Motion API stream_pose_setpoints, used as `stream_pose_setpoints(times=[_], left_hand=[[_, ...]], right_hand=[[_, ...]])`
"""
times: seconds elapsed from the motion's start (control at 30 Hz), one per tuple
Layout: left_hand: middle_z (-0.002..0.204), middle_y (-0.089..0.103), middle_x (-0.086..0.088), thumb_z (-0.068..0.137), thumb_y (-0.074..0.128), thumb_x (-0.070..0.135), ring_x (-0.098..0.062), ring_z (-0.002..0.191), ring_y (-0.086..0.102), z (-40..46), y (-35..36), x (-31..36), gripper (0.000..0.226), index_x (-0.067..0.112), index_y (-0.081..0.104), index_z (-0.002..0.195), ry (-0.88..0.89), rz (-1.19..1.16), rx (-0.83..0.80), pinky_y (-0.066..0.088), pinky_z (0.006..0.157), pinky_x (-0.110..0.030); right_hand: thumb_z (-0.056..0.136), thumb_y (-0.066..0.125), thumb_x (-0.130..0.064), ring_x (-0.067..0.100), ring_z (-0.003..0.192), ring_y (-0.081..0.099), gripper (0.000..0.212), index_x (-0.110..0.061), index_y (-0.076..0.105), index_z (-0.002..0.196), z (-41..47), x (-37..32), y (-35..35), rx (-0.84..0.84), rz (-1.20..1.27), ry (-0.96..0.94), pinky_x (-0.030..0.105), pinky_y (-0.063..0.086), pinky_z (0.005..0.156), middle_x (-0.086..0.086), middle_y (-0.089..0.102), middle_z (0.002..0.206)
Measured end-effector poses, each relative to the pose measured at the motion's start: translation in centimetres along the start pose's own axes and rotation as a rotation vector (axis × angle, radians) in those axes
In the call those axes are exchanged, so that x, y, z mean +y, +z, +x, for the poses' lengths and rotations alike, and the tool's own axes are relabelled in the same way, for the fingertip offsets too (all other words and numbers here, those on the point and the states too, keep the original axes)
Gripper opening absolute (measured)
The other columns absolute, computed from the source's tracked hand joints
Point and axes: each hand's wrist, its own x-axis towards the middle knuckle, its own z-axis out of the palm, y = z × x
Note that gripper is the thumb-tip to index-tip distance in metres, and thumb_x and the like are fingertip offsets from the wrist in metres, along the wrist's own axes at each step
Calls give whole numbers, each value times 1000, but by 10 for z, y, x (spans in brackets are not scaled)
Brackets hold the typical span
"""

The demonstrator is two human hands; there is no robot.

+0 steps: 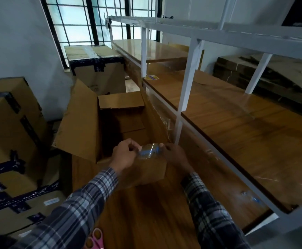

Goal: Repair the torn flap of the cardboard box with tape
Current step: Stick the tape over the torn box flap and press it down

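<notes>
Left hand (124, 156) pinches one end of a clear tape strip (150, 151), fingers curled on it; right hand (175, 156) pinches the other end, so the strip is stretched taut between them, presumably to keep it flat and off itself before laying down. Strip sits just over the near flap (146, 172) of the open cardboard box (85, 126), which stands on the wooden tabletop (146, 212) at its far edge. Tear itself not discernible. Left flap stands raised. Pink scissors (95, 239) lie at the near edge, within reach for cutting. Taped boxes (11, 123) stacked at left; metal shelving (218, 31) at right.
</notes>
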Motion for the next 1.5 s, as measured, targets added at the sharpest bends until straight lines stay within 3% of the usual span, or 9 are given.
stream_pose_setpoints(times=[0.17,0.33,0.5,0.8,0.93,1.1,1.27,1.4,1.5], left_hand=[[110,69,8,97,72,16,-12,104,65,-1,-1,0,10,26,70,96,-4,17,23,58,83,-33],[100,68,11,100,69,19,-8,94,65,1,7,3,9,24,70,92,-5,95,81,60,80,-32],[89,70,11,98,71,30,-10,86,68,5,18,7,13,30,69,84,-21,161,138,63,81,-39],[83,65,11,98,72,35,-7,77,62,6,30,20,19,33,63,81,-44,323,170,46,60,-26],[83,67,10,95,74,34,-11,79,64,8,34,24,20,33,64,77,-60,370,217,54,66,-31],[98,68,3,93,75,35,-21,92,67,11,35,29,8,29,70,94,-88,412,176,57,75,-37],[96,65,-6,91,71,40,-30,88,66,20,34,44,24,17,67,95,-123,583,51,62,80,-45],[92,66,-4,84,77,54,-26,82,66,25,32,48,36,20,69,91,-119,572,-8,61,73,-40],[91,72,-5,83,80,40,-26,79,71,30,27,50,23,18,72,87,-140,542,-95,64,73,-39]], right_hand=[[108,59,-33,19,105,73,23,-17,74,114,1,1,-5,-3,162,83,41,63,91,2,75,112],[107,61,-22,2,90,64,11,-17,71,110,-5,-1,-8,162,31,35,11,49,61,-7,68,100],[102,68,-26,13,102,55,17,-11,73,110,-1,7,2,337,-253,-47,32,52,88,-2,54,116],[98,73,-16,8,83,68,5,-12,77,98,0,15,0,399,-301,-186,24,59,75,0,74,96],[96,75,-12,-2,69,61,7,-14,77,90,0,15,-2,416,-266,-187,11,45,61,-4,73,83],[95,75,-10,-4,60,59,14,-12,76,82,4,11,-4,382,-205,-140,10,46,54,-6,69,74],[85,81,-9,2,40,52,29,-6,68,59,14,14,-4,382,-79,-62,16,41,42,0,58,51],[83,82,-13,3,42,51,22,2,68,74,16,14,-5,325,82,39,14,34,37,0,56,58],[78,82,-28,17,68,57,39,1,68,100,25,20,-8,234,176,216,23,40,50,7,62,84]])
